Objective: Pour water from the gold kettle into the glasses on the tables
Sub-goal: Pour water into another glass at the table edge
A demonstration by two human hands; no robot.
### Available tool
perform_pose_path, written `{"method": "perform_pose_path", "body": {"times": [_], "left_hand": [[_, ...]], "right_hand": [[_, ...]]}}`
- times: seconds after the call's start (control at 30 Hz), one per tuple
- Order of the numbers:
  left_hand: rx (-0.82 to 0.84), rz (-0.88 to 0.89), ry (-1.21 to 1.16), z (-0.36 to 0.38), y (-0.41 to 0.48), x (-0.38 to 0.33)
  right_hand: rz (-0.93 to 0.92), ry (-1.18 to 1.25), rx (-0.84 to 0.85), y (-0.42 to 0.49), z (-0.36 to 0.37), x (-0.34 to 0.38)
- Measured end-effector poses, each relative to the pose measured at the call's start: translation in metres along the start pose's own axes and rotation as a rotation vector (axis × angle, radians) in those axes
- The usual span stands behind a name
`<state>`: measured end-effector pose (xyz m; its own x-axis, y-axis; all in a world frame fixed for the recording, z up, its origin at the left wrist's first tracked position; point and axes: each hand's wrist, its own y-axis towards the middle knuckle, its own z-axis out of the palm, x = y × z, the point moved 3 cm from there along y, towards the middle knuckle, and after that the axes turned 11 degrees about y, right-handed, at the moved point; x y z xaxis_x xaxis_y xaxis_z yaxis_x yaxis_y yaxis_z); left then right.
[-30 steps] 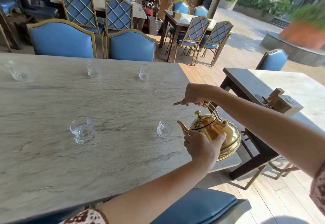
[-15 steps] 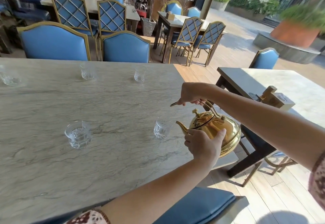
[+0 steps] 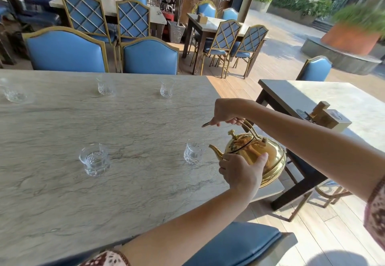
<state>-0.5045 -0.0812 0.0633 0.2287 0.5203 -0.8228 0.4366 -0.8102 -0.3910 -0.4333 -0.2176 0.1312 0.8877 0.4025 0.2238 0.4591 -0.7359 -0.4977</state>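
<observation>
The gold kettle (image 3: 258, 153) hangs over the right end of the marble table (image 3: 104, 192), tilted with its spout toward a clear glass (image 3: 192, 154). My right hand (image 3: 226, 112) grips the kettle's handle from above. My left hand (image 3: 241, 174) cups the kettle's near side, thumb up along the body. No stream of water is visible. Another glass (image 3: 94, 159) with water stands at the near left. Three more glasses (image 3: 166, 88) (image 3: 104, 86) (image 3: 13, 92) line the far edge.
Blue gold-framed chairs (image 3: 150, 57) stand behind the table, and one blue seat (image 3: 239, 242) is below my arm. A second marble table (image 3: 343, 103) on the right carries a wooden holder (image 3: 327, 117). Further tables and chairs fill the background; wooden flooring runs between.
The view has shifted slightly; kettle and both hands keep the same pose beside the near right glass. Nothing else has moved.
</observation>
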Motion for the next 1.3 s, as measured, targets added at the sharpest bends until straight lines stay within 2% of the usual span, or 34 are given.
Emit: {"method": "perform_pose_path", "body": {"times": [0.8,1.03,1.17,1.3], "left_hand": [[-0.018,0.051,0.039,0.003,0.002,0.011],[-0.006,0.093,0.219,0.018,0.013,0.042],[-0.070,0.153,0.435,0.038,0.022,0.039],[-0.109,0.269,0.521,0.074,0.031,0.016]], "right_hand": [[0.003,0.079,-0.042,-0.004,0.001,-0.007],[0.003,0.296,-0.235,-0.031,0.021,-0.059],[-0.094,0.617,-0.432,-0.053,0.035,-0.112],[-0.130,0.902,-0.572,-0.074,0.041,-0.168]]}}
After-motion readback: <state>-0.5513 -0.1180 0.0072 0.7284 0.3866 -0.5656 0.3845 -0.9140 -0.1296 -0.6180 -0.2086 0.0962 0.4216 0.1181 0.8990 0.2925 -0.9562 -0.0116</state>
